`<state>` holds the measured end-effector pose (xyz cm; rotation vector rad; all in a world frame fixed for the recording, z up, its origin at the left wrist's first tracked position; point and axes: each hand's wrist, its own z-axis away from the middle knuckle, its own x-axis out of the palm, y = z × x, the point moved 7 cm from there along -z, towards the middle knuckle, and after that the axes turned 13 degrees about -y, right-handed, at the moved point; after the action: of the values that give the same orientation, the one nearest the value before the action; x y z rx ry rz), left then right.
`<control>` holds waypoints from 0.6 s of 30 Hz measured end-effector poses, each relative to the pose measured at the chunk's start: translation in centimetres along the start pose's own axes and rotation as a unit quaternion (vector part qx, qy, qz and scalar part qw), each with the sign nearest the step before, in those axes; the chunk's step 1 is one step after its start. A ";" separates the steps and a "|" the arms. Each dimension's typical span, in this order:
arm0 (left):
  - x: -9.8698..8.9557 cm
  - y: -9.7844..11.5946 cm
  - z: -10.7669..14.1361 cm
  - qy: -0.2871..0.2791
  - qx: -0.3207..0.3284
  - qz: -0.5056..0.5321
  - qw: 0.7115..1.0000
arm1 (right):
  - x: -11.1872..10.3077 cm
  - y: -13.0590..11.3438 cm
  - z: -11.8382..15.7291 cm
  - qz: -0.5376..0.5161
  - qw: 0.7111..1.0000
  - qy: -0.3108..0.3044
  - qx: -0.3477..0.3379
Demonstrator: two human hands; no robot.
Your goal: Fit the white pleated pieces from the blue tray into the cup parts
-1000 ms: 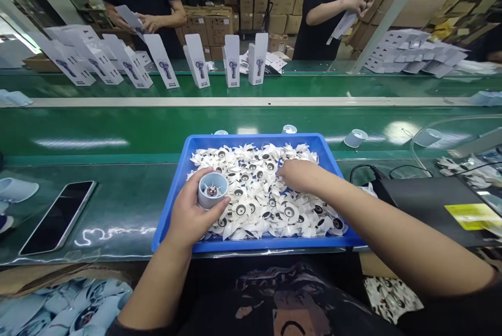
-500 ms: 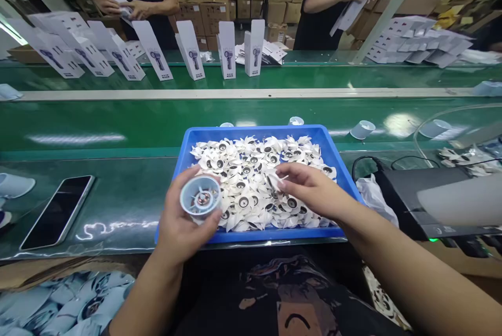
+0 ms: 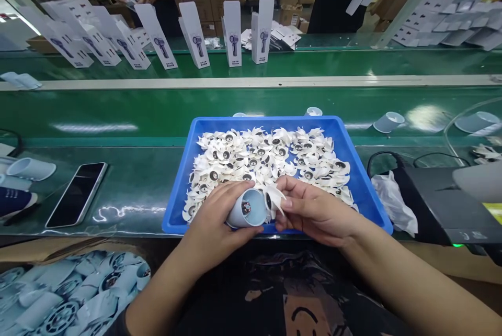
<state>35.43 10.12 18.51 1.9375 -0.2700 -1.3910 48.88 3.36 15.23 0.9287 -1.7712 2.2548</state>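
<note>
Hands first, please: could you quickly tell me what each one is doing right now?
Left hand: closed around a pale blue cup.
Right hand: pinching a white fan blade at the cup's mouth.

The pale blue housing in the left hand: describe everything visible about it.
The pale blue housing is a short round tube, seemingly matte plastic, lying tilted with its open mouth toward the right hand. A small motor with coppery parts sits inside. The left hand wraps it, over the blue tray's near edge; a white impeller meets its mouth.
</note>
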 end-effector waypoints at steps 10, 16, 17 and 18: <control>1.0 2.8 0.0 0.113 0.101 -0.120 0.981 | 2.0 -4.5 0.2 0.477 0.863 0.111 -0.128; 0.1 3.4 0.6 0.137 0.168 -0.146 0.965 | 2.1 -4.7 -0.6 0.464 0.866 0.112 -0.149; -0.1 3.5 0.7 0.146 0.174 -0.154 0.962 | 2.2 -4.6 -0.8 0.465 0.865 0.116 -0.151; -0.3 3.6 0.8 0.158 0.174 -0.162 0.958 | 2.4 -4.5 -1.0 0.465 0.864 0.121 -0.151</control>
<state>35.50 7.37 20.94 2.5533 -0.0453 -1.2660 48.68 4.99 20.15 -0.3770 -2.6769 2.2113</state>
